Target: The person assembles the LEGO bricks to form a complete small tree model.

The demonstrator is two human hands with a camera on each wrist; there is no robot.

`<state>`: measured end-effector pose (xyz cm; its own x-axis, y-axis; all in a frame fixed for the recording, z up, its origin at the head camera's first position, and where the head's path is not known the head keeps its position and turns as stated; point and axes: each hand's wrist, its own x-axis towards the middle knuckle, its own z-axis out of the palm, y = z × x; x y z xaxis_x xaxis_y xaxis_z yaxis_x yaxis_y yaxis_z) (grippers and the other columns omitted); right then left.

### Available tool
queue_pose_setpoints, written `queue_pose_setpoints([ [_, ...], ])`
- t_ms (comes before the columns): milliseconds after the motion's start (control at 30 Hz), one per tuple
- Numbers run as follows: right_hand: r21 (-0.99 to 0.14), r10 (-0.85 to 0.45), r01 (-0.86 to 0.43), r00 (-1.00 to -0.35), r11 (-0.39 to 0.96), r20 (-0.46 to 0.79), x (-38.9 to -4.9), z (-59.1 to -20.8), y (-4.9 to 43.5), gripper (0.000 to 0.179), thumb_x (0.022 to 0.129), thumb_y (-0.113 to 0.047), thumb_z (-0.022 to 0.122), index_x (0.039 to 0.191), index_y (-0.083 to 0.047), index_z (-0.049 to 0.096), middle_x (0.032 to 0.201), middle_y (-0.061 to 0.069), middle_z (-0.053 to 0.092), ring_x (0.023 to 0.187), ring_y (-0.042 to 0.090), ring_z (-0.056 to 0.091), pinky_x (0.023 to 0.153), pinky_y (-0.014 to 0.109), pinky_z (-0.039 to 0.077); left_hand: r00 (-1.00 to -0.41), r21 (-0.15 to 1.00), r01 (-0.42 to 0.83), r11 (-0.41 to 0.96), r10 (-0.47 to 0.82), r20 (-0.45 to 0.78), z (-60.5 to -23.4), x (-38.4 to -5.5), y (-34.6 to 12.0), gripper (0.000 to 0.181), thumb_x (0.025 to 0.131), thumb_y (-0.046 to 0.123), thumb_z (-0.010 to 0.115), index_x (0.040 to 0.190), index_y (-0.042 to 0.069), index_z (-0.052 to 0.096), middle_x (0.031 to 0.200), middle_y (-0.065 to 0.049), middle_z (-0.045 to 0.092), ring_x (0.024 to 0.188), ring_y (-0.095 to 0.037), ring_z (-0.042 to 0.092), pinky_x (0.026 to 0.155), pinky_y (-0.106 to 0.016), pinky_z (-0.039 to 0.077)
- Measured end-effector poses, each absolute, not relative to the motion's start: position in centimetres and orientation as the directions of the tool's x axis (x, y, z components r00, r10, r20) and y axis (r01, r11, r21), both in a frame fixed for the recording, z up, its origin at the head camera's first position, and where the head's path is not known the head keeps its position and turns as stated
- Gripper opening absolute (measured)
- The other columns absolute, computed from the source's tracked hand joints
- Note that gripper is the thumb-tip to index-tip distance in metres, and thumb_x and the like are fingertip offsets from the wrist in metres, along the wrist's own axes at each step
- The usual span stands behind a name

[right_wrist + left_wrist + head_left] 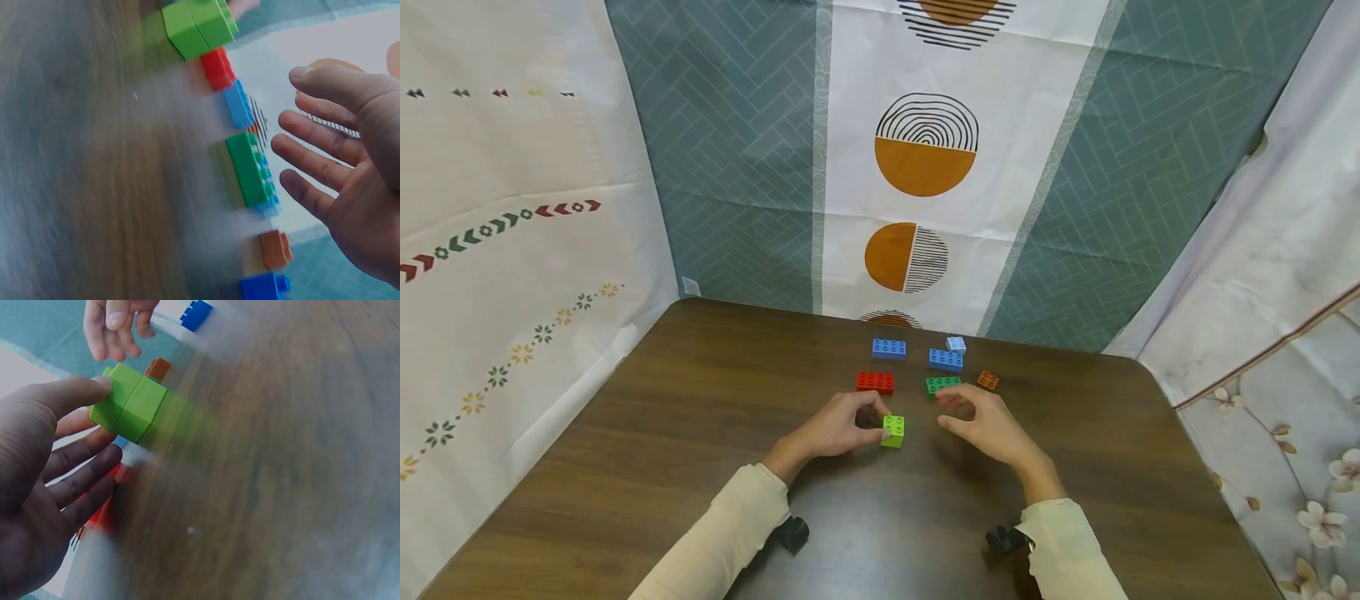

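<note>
My left hand (pixel 837 427) holds a lime-green stack (pixel 892 432) between thumb and fingers, low over the middle of the table. A seam in the left wrist view shows two bricks in the lime stack (pixel 129 403), one on the other. My right hand (pixel 988 427) is off to the right, holding nothing, its fingers spread and slightly bent in the right wrist view. Just beyond its fingertips in the head view lies a green brick (pixel 943 384), partly covered by them. A red brick (pixel 876 382) lies beyond the left hand.
Farther back are a blue brick (pixel 889 348), another blue brick (pixel 946 359) and a small light-blue brick (pixel 956 344). A small orange brick (pixel 988 380) lies to the right. One dark-blue brick (pixel 265 287) shows in the wrist views. Curtains surround the wooden table (pixel 737 358).
</note>
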<state>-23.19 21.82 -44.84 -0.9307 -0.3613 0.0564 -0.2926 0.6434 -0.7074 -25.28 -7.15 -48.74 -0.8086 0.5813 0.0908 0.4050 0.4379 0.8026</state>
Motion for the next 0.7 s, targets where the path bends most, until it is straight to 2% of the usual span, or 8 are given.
queue_pose_setpoints([
  [267, -0.69, -0.334, -0.311, -0.937, 0.654, 0.106, -22.8, -45.1, 24.6, 0.04, 0.094, -0.022, 0.076, 0.13, -0.007, 0.067, 0.118, 0.012, 0.073, 0.111, 0.029, 0.068, 0.095, 0.052, 0.056, -0.806, 0.811, 0.398, 0.429, 0.586, 0.086, -48.9, -25.4, -7.2, 0.02, 0.093, 0.024, 0.077, 0.109, 0.022, 0.066, 0.113, 0.005, 0.072, 0.099, -0.013, 0.065, 0.092, -0.034, 0.057],
  [700, -0.648, -0.228, -0.262, -0.964, 0.715, 0.138, -22.1, -45.7, 28.6, 0.039, 0.093, -0.02, 0.077, 0.129, -0.008, 0.068, 0.123, 0.01, 0.073, 0.116, 0.033, 0.067, 0.097, 0.058, 0.054, -0.806, 0.81, 0.399, 0.43, 0.586, 0.086, -48.9, -25.4, -7.2, 0.021, 0.093, 0.025, 0.077, 0.11, 0.023, 0.066, 0.112, 0.006, 0.072, 0.098, -0.012, 0.064, 0.091, -0.033, 0.056],
])
